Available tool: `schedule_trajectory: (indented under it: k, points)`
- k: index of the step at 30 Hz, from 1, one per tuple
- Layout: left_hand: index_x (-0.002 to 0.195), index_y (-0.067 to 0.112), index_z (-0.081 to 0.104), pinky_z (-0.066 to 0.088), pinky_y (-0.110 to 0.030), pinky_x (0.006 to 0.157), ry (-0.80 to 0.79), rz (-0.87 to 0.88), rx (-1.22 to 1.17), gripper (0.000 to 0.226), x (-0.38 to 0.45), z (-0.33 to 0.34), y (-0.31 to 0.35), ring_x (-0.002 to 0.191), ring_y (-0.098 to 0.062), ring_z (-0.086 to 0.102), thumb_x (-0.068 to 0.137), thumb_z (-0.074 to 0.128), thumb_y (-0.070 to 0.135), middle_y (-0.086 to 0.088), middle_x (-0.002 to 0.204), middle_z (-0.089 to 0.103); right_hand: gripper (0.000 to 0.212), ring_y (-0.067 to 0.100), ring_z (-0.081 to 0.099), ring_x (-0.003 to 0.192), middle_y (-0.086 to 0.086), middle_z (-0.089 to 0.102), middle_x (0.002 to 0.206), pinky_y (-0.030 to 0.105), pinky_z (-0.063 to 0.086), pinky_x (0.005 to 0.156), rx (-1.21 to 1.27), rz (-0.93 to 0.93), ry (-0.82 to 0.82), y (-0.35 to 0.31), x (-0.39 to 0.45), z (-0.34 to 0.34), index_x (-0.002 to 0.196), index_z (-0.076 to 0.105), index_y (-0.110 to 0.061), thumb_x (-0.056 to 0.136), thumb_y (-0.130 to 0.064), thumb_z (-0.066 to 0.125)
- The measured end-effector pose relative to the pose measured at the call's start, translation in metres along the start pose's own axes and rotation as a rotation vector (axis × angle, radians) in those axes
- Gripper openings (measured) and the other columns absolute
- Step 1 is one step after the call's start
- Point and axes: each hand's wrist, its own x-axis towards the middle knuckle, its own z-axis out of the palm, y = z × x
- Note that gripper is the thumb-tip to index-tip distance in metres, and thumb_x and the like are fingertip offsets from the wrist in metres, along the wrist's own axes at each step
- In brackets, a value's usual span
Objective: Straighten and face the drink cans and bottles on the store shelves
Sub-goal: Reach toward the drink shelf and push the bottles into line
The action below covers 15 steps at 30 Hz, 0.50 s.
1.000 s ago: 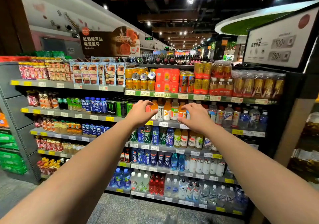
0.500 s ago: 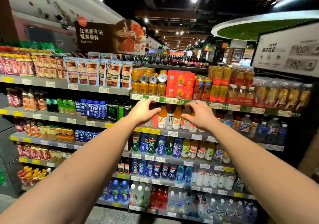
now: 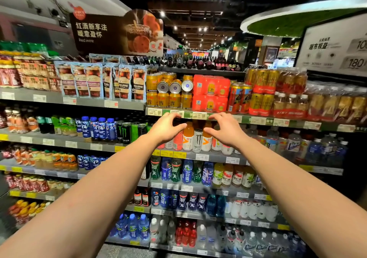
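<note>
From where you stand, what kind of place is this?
Most likely the drinks aisle of a supermarket. Tiered shelves carry price labels along their edges, rows of bottled drinks and gold cans fill them, and a red wine sign stands above.

Left hand (image 3: 165, 127) hides bottles (image 3: 177, 140) behind it.

White can (image 3: 197, 140) upright between orange bottles (image 3: 188, 138)

The brown sign (image 3: 117, 32) reads "Red wine"; the black can (image 3: 126, 133) says "Monster".
</note>
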Motion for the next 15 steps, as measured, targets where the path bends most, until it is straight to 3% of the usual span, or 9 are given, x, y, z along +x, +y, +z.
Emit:
schedule_trajectory:
  k: [8, 15]
  points:
    - [0.135, 0.026, 0.052, 0.037, -0.031, 0.096, 0.018, -0.036, 0.055, 0.051, 0.082, 0.034, -0.008, 0.126, -0.021, 0.049, 0.092, 0.059, 0.052, -0.004, 0.143, 0.048, 0.052, 0.026, 0.038, 0.132, 0.007, 0.05, 0.138, 0.04, 0.033, 0.107, 0.169, -0.046, -0.036, 0.049, 0.076, 0.034, 0.134, 0.051, -0.021, 0.091, -0.05, 0.059]
    - [0.129, 0.025, 0.055, 0.038, -0.028, 0.085, 0.076, -0.075, 0.024, 0.046, 0.134, 0.063, -0.014, 0.107, -0.014, 0.05, 0.091, 0.06, 0.051, -0.003, 0.133, 0.052, 0.055, 0.027, 0.043, 0.127, 0.009, 0.054, 0.133, 0.036, 0.035, 0.102, 0.257, -0.104, -0.061, 0.084, 0.136, 0.057, 0.135, 0.052, -0.019, 0.089, -0.047, 0.064]
